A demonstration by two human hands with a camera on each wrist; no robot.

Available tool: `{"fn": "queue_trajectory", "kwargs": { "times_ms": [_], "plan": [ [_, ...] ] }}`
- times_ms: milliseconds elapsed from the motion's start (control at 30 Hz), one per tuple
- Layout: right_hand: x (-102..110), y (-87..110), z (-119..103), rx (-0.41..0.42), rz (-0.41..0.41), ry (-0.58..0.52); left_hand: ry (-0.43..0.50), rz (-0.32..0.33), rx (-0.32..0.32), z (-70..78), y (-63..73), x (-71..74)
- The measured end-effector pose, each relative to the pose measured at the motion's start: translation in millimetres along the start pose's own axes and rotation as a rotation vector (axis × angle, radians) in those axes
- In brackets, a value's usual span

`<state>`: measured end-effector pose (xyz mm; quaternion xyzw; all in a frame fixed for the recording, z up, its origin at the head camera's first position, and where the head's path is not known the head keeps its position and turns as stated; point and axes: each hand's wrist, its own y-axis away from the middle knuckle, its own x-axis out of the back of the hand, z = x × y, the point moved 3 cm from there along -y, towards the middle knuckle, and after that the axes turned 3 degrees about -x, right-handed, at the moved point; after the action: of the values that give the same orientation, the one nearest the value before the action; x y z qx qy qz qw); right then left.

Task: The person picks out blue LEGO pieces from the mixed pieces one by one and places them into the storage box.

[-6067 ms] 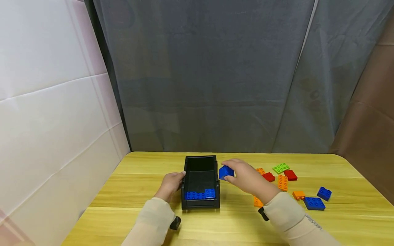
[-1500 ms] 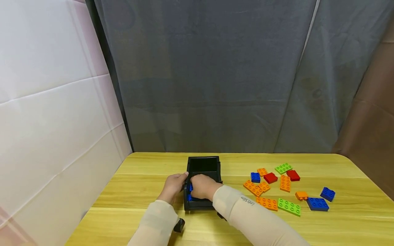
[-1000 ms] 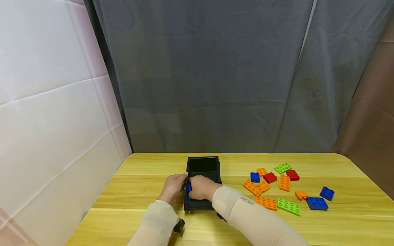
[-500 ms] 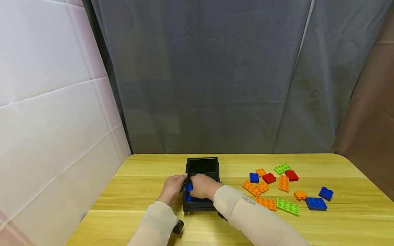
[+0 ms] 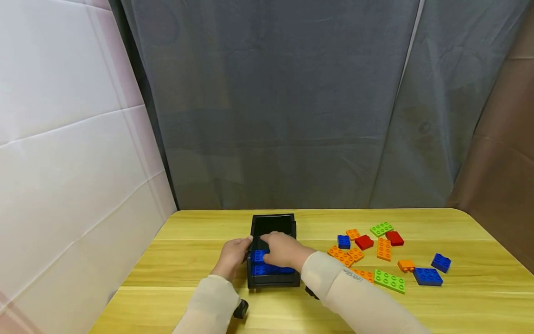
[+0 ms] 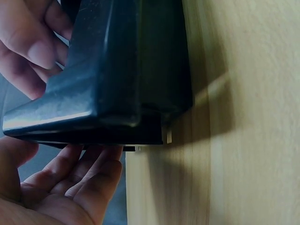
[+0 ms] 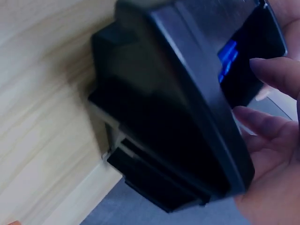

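Black bin (image 5: pixel 273 280) on the wooden table (image 5: pixel 158 283), a little left of the table's middle, open top facing up. Blue bricks (image 5: pixel 262 256) lie inside it, studs up: some along the near wall, more just behind them on the left. Part of them is hidden under your right hand (image 5: pixel 287 250).

Your right hand is over the bin, coming in across its right side. Thumb and fingers stand apart with nothing between them; whether a fingertip touches a brick, you cannot tell from here. Your left hand (image 5: pixel 232 256) grips the bin's left side, thumb at the rim, fingers against the outer wall beneath.

To the right of the bin, a loose scatter of bricks. Nearest you find a small blue brick (image 5: pixel 344 241), with a small orange brick (image 5: pixel 352 234) and a red brick (image 5: pixel 364 242) close by. A long green brick (image 5: pixel 390 281) lies nearer you; an orange brick beside it (image 5: pixel 364 275) is partly covered by your right sleeve (image 5: pixel 354 297). Farthest right, a large blue brick (image 5: pixel 428 277) and a smaller blue one (image 5: pixel 441 262).

Behind the table, a grey curtain (image 5: pixel 271 106).
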<state>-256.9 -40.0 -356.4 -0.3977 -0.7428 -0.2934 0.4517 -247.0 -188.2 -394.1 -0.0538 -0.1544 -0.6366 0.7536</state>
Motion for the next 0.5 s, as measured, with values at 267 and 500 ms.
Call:
{"fn": "queue_trajectory", "kwargs": {
  "times_ms": [267,500],
  "plan": [
    [12.3,10.0,17.1,0.062,0.06,-0.052,0.004,0.007,-0.002,0.0,-1.1,-0.8],
    [22.3,18.6,27.0,0.108,0.096,-0.074,0.003,0.009,0.006,-0.7,-1.7,-1.4]
  ]
}}
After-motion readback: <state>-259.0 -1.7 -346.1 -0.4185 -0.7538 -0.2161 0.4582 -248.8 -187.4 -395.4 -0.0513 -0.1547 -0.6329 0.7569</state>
